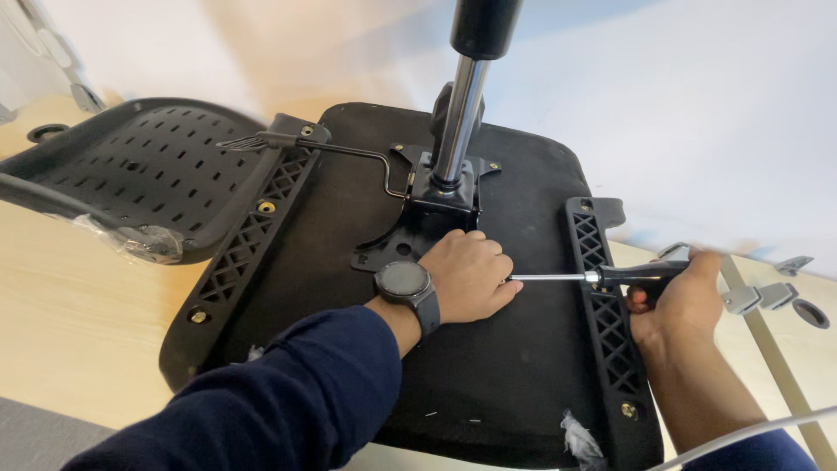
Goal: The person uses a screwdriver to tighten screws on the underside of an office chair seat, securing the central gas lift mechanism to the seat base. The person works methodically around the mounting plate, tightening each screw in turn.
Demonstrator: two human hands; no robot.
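Note:
An upturned black chair seat (349,262) lies on the wooden floor, its metal mechanism plate (436,209) and chrome gas cylinder (458,113) standing up at the middle. My left hand (471,275), with a dark watch on its wrist, rests fisted on the seat just below the plate, touching the tip of a screwdriver. My right hand (684,296) grips the black handle of that screwdriver (575,277), whose steel shaft lies level across the right armrest bracket (602,314) toward the left hand.
A black perforated chair back (131,166) lies at the left, with clear plastic wrap (131,240) at its edge. A left bracket (244,244) with brass screws runs along the seat. Grey metal parts (754,296) and a round black cap (811,312) lie at the right.

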